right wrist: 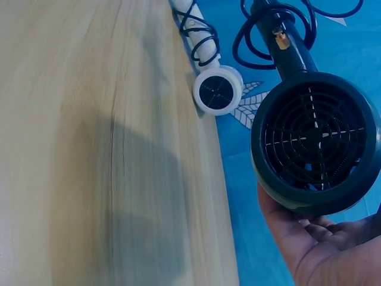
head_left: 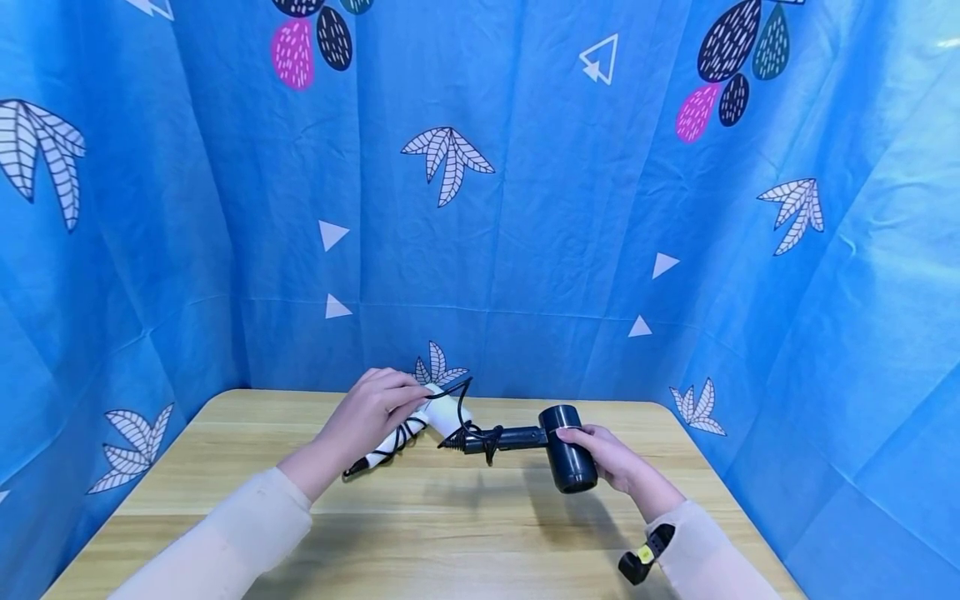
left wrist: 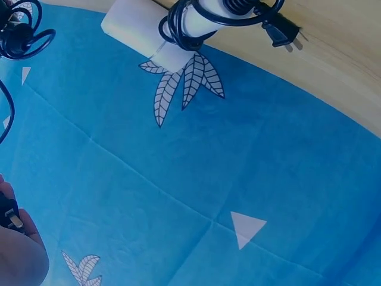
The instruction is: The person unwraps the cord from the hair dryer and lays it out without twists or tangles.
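Observation:
A black hair dryer (head_left: 570, 467) is held above the table, its handle pointing left. My right hand (head_left: 609, 457) grips it round the barrel; in the right wrist view its round intake grille (right wrist: 315, 140) faces the camera. The dryer's black cord (head_left: 467, 400) is wound about the handle, and a loose length runs up to my left hand (head_left: 382, 408). That hand pinches the black plug (left wrist: 11, 215), partly cut off in the left wrist view. Behind lies a white hair dryer (head_left: 447, 413), its own black cord wrapped round its handle, partly hidden by the left hand.
The light wooden table (head_left: 420, 533) carries the white dryer near its back edge. That dryer's two-pin plug (left wrist: 281, 31) lies at the handle end. A blue patterned curtain (head_left: 487, 250) hangs behind and at both sides. A black strap device (head_left: 647, 554) sits on the right wrist.

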`<action>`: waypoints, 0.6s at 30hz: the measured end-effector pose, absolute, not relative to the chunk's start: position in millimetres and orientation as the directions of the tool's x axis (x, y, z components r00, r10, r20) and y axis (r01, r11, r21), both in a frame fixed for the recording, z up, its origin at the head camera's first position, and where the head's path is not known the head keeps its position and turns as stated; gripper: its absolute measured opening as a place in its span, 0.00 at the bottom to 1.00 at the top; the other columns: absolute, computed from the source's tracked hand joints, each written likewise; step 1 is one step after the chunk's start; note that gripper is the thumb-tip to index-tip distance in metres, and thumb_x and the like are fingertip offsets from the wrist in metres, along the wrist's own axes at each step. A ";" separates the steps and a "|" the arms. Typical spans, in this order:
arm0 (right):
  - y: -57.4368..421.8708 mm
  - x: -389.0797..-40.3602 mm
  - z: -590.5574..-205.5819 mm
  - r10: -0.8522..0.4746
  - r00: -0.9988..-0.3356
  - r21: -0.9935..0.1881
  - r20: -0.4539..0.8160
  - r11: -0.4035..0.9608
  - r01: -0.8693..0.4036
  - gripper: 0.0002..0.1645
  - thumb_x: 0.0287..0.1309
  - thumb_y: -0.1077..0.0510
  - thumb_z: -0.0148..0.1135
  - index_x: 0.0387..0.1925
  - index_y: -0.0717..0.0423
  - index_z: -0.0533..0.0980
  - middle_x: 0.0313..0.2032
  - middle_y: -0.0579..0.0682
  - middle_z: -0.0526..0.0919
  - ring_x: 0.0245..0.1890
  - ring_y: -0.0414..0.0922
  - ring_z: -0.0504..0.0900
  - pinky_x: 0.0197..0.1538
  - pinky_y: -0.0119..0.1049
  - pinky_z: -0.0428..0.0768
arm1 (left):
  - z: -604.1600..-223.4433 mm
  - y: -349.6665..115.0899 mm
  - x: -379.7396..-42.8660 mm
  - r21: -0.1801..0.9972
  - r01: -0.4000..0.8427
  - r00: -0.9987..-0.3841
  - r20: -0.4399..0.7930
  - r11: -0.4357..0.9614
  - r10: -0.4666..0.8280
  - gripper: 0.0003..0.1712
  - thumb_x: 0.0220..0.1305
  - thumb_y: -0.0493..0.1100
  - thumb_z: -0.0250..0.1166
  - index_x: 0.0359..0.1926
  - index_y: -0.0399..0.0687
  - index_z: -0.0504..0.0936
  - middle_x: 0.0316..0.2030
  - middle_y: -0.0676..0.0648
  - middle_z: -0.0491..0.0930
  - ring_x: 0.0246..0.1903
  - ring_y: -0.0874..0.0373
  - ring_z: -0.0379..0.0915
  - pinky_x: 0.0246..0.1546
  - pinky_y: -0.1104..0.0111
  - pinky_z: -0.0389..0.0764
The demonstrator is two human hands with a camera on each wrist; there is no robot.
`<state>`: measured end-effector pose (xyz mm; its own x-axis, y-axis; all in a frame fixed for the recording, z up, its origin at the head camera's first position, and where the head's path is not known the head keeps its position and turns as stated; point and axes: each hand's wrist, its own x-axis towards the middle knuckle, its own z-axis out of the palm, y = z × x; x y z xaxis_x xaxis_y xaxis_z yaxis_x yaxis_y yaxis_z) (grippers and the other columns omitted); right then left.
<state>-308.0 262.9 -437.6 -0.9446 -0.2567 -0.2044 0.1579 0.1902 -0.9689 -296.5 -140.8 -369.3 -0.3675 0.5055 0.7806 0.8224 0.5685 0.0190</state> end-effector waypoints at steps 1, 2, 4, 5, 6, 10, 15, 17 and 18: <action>263.1 -308.1 -437.9 -0.260 -0.944 -0.970 -0.204 0.187 0.159 0.44 0.67 0.44 0.57 0.66 0.74 0.56 0.50 0.63 0.79 0.45 0.50 0.83 0.49 0.46 0.83 | -369.0 -140.8 -297.3 0.024 0.818 -0.377 0.776 0.574 0.505 0.11 0.56 0.36 0.75 0.42 0.48 0.90 0.38 0.53 0.86 0.40 0.57 0.79 0.44 0.60 0.77; 263.5 -308.2 -438.1 -0.267 -0.942 -0.970 -0.203 0.184 0.157 0.44 0.67 0.44 0.57 0.66 0.75 0.56 0.50 0.62 0.79 0.45 0.50 0.83 0.49 0.46 0.83 | -368.4 -140.8 -298.1 0.029 0.814 -0.388 0.771 0.580 0.505 0.12 0.56 0.36 0.74 0.43 0.48 0.90 0.38 0.53 0.86 0.40 0.57 0.79 0.45 0.59 0.77; 263.9 -308.0 -437.9 -0.283 -0.937 -0.971 -0.204 0.177 0.158 0.44 0.67 0.44 0.56 0.67 0.75 0.56 0.50 0.62 0.79 0.45 0.50 0.83 0.49 0.46 0.83 | -367.6 -140.9 -299.8 0.037 0.805 -0.405 0.763 0.592 0.504 0.12 0.57 0.37 0.74 0.44 0.49 0.90 0.39 0.53 0.86 0.41 0.57 0.79 0.46 0.59 0.77; 264.1 -307.9 -437.7 -0.290 -0.935 -0.972 -0.206 0.175 0.159 0.44 0.67 0.45 0.56 0.67 0.75 0.55 0.50 0.62 0.79 0.45 0.50 0.83 0.49 0.46 0.83 | -367.2 -141.1 -300.6 0.039 0.801 -0.413 0.759 0.598 0.503 0.12 0.57 0.37 0.74 0.44 0.49 0.90 0.39 0.53 0.86 0.41 0.57 0.79 0.46 0.59 0.76; 264.2 -307.4 -437.4 -0.300 -0.932 -0.972 -0.205 0.174 0.158 0.44 0.67 0.45 0.56 0.67 0.75 0.55 0.50 0.62 0.79 0.45 0.50 0.83 0.49 0.46 0.83 | -366.9 -141.3 -301.5 0.042 0.796 -0.420 0.756 0.603 0.502 0.12 0.58 0.37 0.74 0.44 0.49 0.90 0.39 0.53 0.86 0.41 0.56 0.79 0.47 0.59 0.76; 264.9 -306.6 -436.3 -0.323 -0.921 -0.970 -0.215 0.176 0.165 0.45 0.68 0.44 0.56 0.68 0.74 0.53 0.51 0.61 0.78 0.45 0.50 0.83 0.49 0.46 0.83 | -366.5 -142.3 -303.6 0.048 0.781 -0.442 0.748 0.623 0.496 0.12 0.59 0.37 0.73 0.45 0.49 0.89 0.40 0.53 0.86 0.42 0.56 0.79 0.49 0.57 0.76; 265.5 -306.1 -435.6 -0.339 -0.914 -0.970 -0.222 0.176 0.170 0.45 0.68 0.44 0.55 0.69 0.74 0.53 0.51 0.61 0.78 0.45 0.50 0.83 0.50 0.45 0.83 | -368.5 -143.8 -305.3 0.047 0.767 -0.452 0.747 0.639 0.487 0.11 0.59 0.37 0.73 0.44 0.49 0.89 0.39 0.53 0.86 0.42 0.56 0.79 0.49 0.57 0.76; 265.7 -305.8 -435.6 -0.346 -0.912 -0.970 -0.219 0.174 0.167 0.44 0.68 0.45 0.55 0.69 0.74 0.53 0.50 0.61 0.78 0.45 0.50 0.83 0.49 0.46 0.83 | -369.5 -144.1 -306.4 0.050 0.764 -0.456 0.748 0.644 0.482 0.11 0.59 0.37 0.73 0.44 0.48 0.90 0.39 0.53 0.86 0.41 0.55 0.79 0.49 0.57 0.76; 265.8 -305.5 -435.6 -0.350 -0.911 -0.971 -0.218 0.173 0.166 0.44 0.68 0.45 0.55 0.69 0.74 0.53 0.50 0.61 0.78 0.45 0.50 0.83 0.49 0.46 0.83 | -370.1 -144.2 -307.1 0.052 0.761 -0.459 0.748 0.646 0.480 0.11 0.59 0.37 0.73 0.44 0.48 0.90 0.39 0.53 0.86 0.42 0.55 0.79 0.49 0.56 0.76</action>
